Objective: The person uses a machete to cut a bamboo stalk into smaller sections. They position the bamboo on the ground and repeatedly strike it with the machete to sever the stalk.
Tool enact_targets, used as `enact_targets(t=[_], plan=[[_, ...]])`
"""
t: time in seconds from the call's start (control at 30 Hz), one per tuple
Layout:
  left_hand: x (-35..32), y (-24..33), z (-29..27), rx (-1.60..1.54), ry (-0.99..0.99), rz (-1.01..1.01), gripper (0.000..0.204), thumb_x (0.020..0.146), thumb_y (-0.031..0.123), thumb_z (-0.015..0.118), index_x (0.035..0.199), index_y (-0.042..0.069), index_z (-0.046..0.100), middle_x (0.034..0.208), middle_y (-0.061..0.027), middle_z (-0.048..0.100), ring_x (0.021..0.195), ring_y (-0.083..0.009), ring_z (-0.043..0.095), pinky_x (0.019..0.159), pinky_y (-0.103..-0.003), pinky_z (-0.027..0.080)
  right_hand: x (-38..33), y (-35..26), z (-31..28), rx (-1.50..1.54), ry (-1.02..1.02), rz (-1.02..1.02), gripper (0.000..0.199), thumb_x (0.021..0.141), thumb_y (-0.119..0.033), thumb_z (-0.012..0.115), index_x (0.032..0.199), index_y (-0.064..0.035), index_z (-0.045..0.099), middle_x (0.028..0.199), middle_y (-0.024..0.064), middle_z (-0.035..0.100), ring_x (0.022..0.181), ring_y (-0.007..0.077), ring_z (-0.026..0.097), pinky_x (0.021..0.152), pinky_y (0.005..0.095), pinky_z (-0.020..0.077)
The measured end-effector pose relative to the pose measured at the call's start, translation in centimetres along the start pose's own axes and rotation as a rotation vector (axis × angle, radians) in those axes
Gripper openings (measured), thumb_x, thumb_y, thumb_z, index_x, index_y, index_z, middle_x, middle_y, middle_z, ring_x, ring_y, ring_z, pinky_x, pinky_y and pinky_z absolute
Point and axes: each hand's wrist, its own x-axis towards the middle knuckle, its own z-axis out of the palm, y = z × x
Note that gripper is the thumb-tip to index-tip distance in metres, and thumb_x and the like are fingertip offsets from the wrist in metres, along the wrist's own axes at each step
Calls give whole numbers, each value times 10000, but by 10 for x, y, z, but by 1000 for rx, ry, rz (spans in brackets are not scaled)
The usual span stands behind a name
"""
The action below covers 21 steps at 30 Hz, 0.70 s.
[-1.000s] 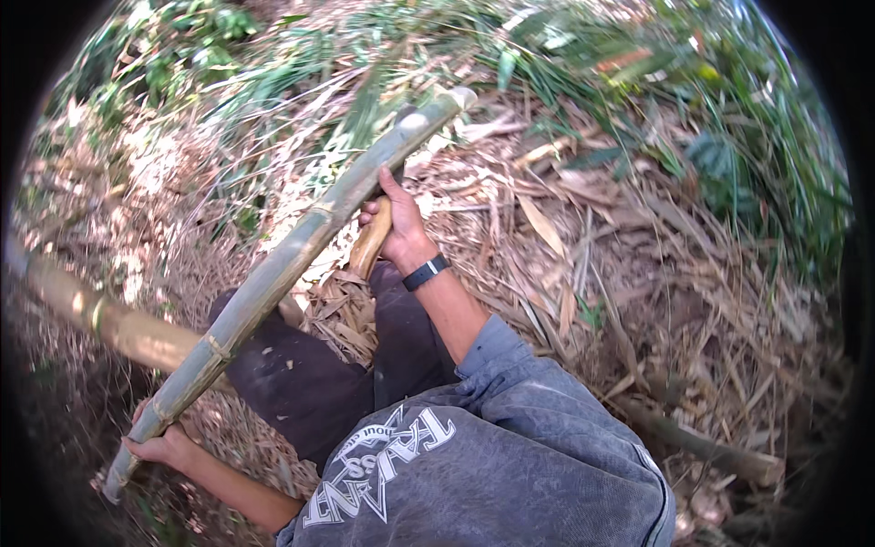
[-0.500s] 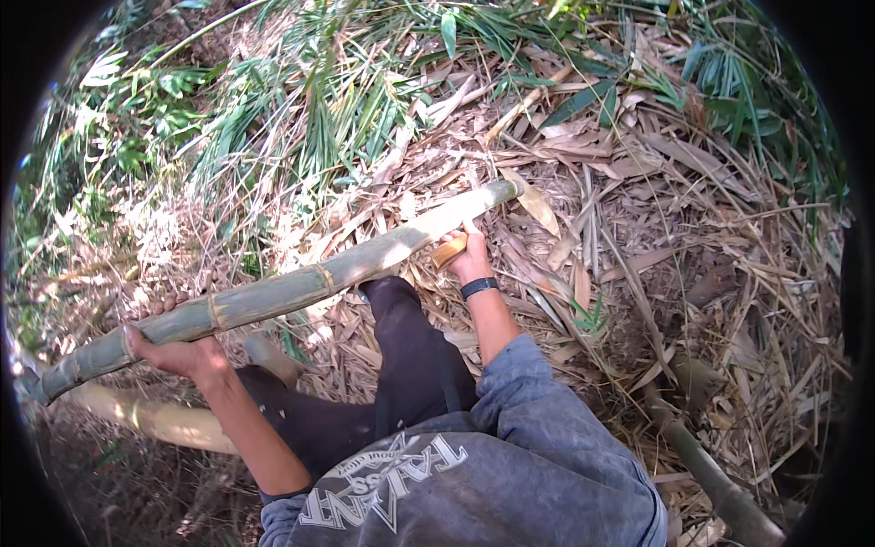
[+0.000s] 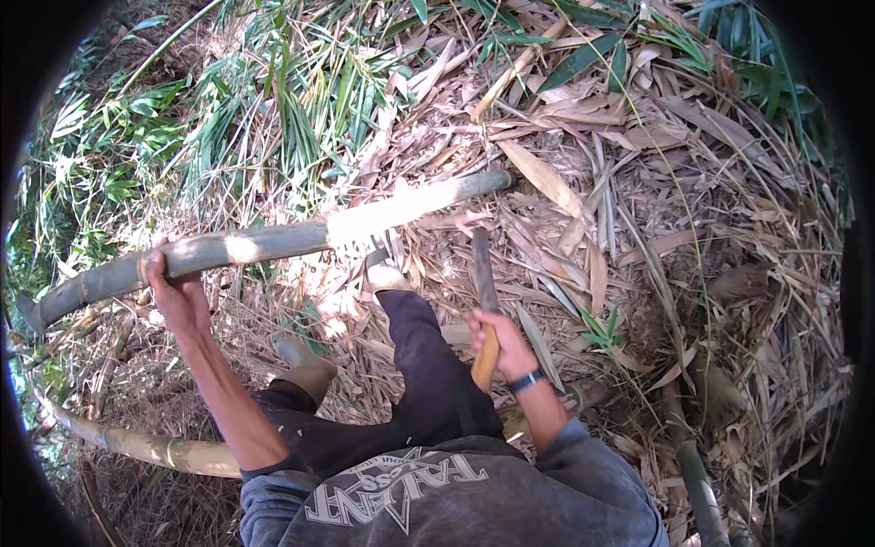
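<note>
A thick green bamboo pole (image 3: 283, 246) slants across in front of me, its far part bright in the sun. Near its left end my left hand (image 3: 185, 305) is closed around it from below, the thumb on the near side and the fingers mostly hidden. My right hand (image 3: 509, 345) is wrapped around the wooden handle of a machete (image 3: 485, 362), to the right of my knee. The dark blade (image 3: 483, 269) points away from me, its tip just short of the pole's right part and apart from it.
Dry bamboo leaves and husks (image 3: 583, 182) cover the ground. A second, yellowish bamboo pole (image 3: 155, 447) lies behind my legs. Another stem (image 3: 697, 474) is at the lower right. Green leafy branches (image 3: 310, 118) spread across the far left. My boot (image 3: 305, 365) stands below the pole.
My right hand has come away from the pole and moved back toward me, bringing the machete blade into sight. My left hand has raised the pole's left end, and the pole lies flatter across the view.
</note>
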Motion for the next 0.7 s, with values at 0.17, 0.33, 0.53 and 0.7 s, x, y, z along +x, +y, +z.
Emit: enact_targets(t=[0.17,0.33,0.53,0.7], plan=[[3,7,8,-141,-94,60,598,896,231,650,1350,-64,397,1227,-239,516,1198,-337,495,1145,-510,288,-74,22,9,-246,113,-137,381,880,-58,563,1240,40,484,693,33,522,501,105,478,438,262,419],[-10,7,35,-303,-3,240,572,939,348,589,1334,14,344,1126,-277,556,1128,-370,544,1063,-552,365,-33,21,-7,-795,229,-603,319,861,-79,555,1151,55,549,640,38,554,520,116,534,476,281,454],[-22,10,59,-219,370,233,763,926,700,266,1341,62,327,1036,-231,530,932,-370,548,951,-549,413,5,-22,26,-1243,452,-771,354,804,-193,606,1055,56,604,689,186,617,600,326,610,606,414,478],[-28,3,48,-341,291,280,871,828,834,221,1212,81,431,863,-236,569,850,-372,568,861,-520,452,17,-21,52,-1228,440,-824,360,806,-207,603,1055,53,598,771,256,648,755,384,665,675,430,500]])
